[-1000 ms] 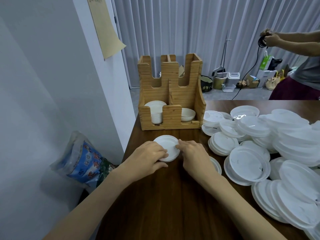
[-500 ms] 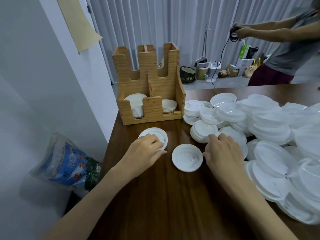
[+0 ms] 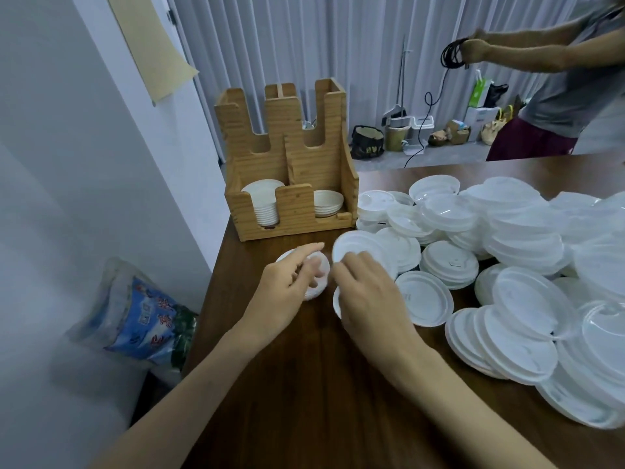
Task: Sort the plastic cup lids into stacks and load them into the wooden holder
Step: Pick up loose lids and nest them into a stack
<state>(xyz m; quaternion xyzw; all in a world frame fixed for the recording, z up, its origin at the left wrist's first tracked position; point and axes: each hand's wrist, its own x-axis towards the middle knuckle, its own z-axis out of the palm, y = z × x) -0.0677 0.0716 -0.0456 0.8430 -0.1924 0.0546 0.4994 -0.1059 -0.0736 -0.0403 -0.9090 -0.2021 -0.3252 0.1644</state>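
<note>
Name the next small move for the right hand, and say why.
Probably lower the lid held in the right hand onto the small stack beside it. The lid is right next to that stack and looks about the same size. The left hand rests on the stack, apparently steadying it, so its fingers would likely have to give way.

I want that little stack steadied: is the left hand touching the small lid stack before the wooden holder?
Touching. Head view: the left hand lies on the small lid stack, fingers pressed onto its top.
</note>
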